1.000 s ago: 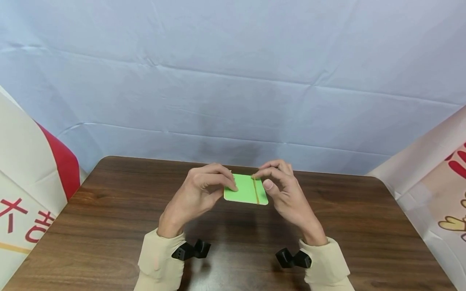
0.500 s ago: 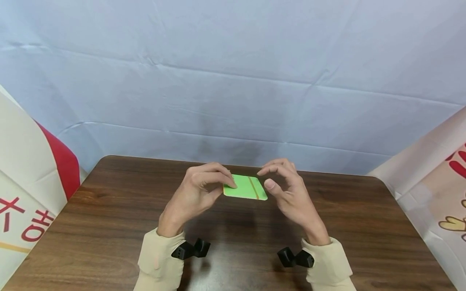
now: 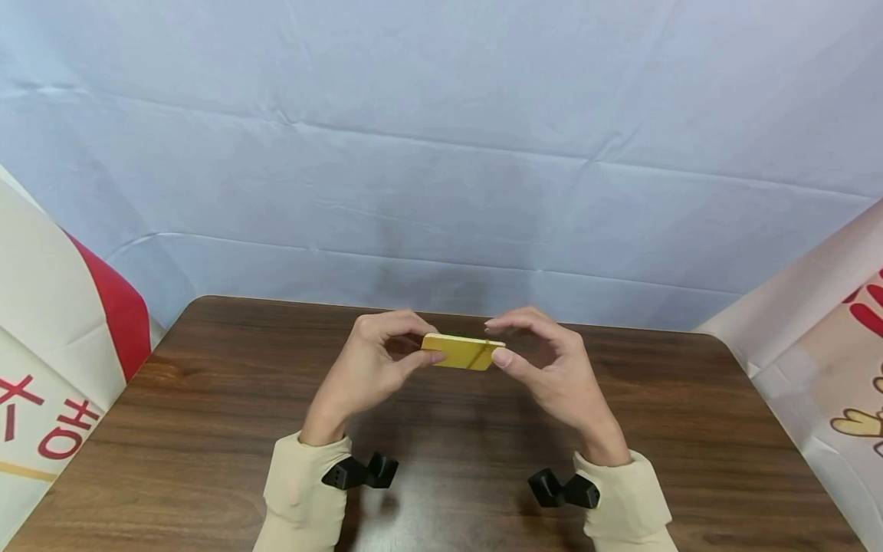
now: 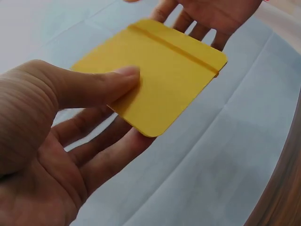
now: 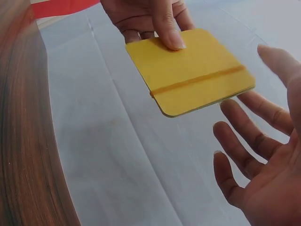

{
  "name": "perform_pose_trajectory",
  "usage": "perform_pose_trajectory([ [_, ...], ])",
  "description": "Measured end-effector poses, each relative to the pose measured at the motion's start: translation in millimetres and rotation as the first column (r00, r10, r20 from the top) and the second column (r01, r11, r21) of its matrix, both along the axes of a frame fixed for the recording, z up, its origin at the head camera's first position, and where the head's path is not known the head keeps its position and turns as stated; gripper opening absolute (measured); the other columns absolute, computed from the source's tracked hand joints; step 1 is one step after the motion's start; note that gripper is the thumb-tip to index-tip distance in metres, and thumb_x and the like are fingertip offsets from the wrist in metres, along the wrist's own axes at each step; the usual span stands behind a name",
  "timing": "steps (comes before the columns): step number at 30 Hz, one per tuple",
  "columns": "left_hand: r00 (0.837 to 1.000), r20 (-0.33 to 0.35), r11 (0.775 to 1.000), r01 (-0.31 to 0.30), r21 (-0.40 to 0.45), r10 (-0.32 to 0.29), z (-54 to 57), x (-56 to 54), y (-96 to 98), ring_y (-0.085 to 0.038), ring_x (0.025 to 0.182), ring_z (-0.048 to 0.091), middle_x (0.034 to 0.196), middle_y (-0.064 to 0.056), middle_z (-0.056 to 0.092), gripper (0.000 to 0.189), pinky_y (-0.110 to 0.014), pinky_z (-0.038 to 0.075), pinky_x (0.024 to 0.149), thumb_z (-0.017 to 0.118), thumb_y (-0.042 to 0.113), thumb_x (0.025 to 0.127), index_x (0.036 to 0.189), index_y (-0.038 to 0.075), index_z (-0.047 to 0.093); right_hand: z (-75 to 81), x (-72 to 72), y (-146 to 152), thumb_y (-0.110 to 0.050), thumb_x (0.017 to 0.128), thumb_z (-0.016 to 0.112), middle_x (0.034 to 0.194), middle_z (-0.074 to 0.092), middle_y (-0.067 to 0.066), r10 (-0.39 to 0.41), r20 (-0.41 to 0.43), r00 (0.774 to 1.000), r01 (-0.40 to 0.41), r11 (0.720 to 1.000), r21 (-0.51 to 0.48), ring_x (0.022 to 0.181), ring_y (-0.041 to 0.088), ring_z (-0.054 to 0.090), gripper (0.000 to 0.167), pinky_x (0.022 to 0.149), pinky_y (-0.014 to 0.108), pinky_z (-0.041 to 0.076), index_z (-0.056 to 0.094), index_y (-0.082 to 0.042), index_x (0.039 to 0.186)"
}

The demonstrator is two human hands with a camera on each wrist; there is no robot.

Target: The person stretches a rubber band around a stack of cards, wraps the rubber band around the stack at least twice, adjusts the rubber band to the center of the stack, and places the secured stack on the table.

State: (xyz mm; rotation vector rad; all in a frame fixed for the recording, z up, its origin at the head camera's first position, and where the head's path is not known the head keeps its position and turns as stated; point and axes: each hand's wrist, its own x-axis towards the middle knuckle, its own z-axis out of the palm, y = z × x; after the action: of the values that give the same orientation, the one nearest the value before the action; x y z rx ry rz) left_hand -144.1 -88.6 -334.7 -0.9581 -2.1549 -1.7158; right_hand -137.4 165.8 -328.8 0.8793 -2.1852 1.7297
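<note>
Above the bench point(image 3: 441, 506), a stack of cards point(image 3: 458, 354) sits between the left hand point(image 3: 366, 368) and the right hand point(image 3: 559, 372), the left thumb point(image 4: 96, 88) on its near face and the other left fingers point(image 4: 117, 157) behind. A band point(image 5: 197, 81) runs around the stack near its right end, beside the right hand. Behind the bench hangs a cloth point(image 3: 441, 153), with a left banner point(image 3: 48, 307) and a right banner point(image 3: 821, 345) at either side.

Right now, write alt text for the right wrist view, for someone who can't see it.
A person's left hand pinches a round-cornered yellow card with an elastic band near one end. The right hand is spread beside it; contact is unclear. Behind is a creased pale sheet, with a wooden table at left.
</note>
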Motion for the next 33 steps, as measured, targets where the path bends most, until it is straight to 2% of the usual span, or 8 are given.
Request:
perform_pose_trajectory([
  [3, 0.991, 0.132, 1.000, -0.009, -0.002, 0.009, 0.4, 0.0, 0.6, -0.017, 0.076, 0.070, 0.091, -0.002, 0.072, 0.018, -0.033, 0.060, 0.065, 0.084, 0.000, 0.082, 0.096, 0.008, 0.076, 0.7, 0.3, -0.4, 0.004, 0.091, 0.071, 0.111, 0.067, 0.011, -0.025, 0.042, 0.999, 0.025, 1.000, -0.003, 0.103, 0.025, 0.060, 0.025, 0.082, 0.027, 0.056, 0.071, -0.001, 0.116],
  [6, 0.974, 0.225, 1.000, 0.005, 0.009, -0.007, -1.0, -1.4, 0.2, -0.020, 0.075, 0.071, 0.091, -0.006, 0.071, 0.019, -0.034, 0.060, 0.064, 0.084, -0.001, 0.082, 0.097, 0.005, 0.075, 0.3, -0.5, -1.0, -0.001, 0.094, 0.071, 0.109, 0.067, 0.010, -0.064, 0.079, 0.995, 0.063, 0.998, 0.016, 0.100, 0.024, 0.063, 0.023, 0.081, 0.028, 0.057, 0.071, -0.003, 0.117],
  [12, 0.939, 0.338, 0.998, 0.055, 0.034, -0.063, -3.4, -4.1, -2.1, -0.024, 0.071, 0.071, 0.090, -0.012, 0.070, 0.018, -0.032, 0.059, 0.067, 0.081, -0.003, 0.082, 0.098, -0.001, 0.072, -1.5, -3.7, -2.4, -0.012, 0.098, 0.069, 0.104, 0.070, 0.007, -0.141, 0.159, 0.977, 0.131, 0.989, 0.076, 0.092, 0.021, 0.065, 0.019, 0.079, 0.027, 0.055, 0.073, -0.007, 0.115],
  [20, 0.892, 0.428, 0.990, 0.127, 0.062, -0.142, -7.2, -6.5, -0.7, -0.025, 0.076, 0.073, 0.089, -0.013, 0.071, 0.021, -0.031, 0.058, 0.071, 0.078, -0.001, 0.086, 0.103, -0.004, 0.069, -3.7, -4.7, -6.1, -0.018, 0.096, 0.072, 0.096, 0.072, 0.009, -0.185, 0.241, 0.953, 0.165, 0.981, 0.102, 0.082, 0.023, 0.067, 0.019, 0.072, 0.027, 0.055, 0.076, -0.003, 0.108],
  [24, 0.875, 0.450, 0.983, 0.149, 0.104, -0.180, -7.9, -6.9, 1.1, -0.026, 0.079, 0.074, 0.093, -0.016, 0.070, 0.018, -0.039, 0.061, 0.073, 0.074, 0.000, 0.090, 0.106, -0.008, 0.067, -4.1, -4.3, -7.1, -0.018, 0.096, 0.073, 0.092, 0.073, 0.009, -0.189, 0.259, 0.947, 0.165, 0.980, 0.110, 0.075, 0.024, 0.066, 0.017, 0.065, 0.027, 0.053, 0.077, -0.003, 0.103],
  [28, 0.863, 0.472, 0.982, 0.126, 0.144, -0.180, -6.0, -6.3, 2.8, -0.027, 0.078, 0.074, 0.096, -0.019, 0.070, 0.016, -0.050, 0.061, 0.072, 0.069, 0.001, 0.095, 0.105, -0.011, 0.067, -3.1, -4.0, -7.4, -0.017, 0.096, 0.073, 0.091, 0.073, 0.009, -0.190, 0.265, 0.945, 0.164, 0.979, 0.119, 0.076, 0.029, 0.067, 0.016, 0.066, 0.027, 0.053, 0.077, -0.002, 0.102],
  [33, 0.856, 0.498, 0.987, 0.080, 0.142, -0.141, -5.7, -6.3, 4.9, -0.025, 0.077, 0.074, 0.093, -0.018, 0.071, 0.013, -0.050, 0.061, 0.071, 0.069, 0.000, 0.095, 0.100, -0.011, 0.068, -2.0, -3.5, -8.0, -0.016, 0.096, 0.072, 0.092, 0.073, 0.010, -0.180, 0.279, 0.943, 0.153, 0.982, 0.115, 0.076, 0.023, 0.067, 0.017, 0.068, 0.028, 0.056, 0.076, -0.001, 0.103],
])
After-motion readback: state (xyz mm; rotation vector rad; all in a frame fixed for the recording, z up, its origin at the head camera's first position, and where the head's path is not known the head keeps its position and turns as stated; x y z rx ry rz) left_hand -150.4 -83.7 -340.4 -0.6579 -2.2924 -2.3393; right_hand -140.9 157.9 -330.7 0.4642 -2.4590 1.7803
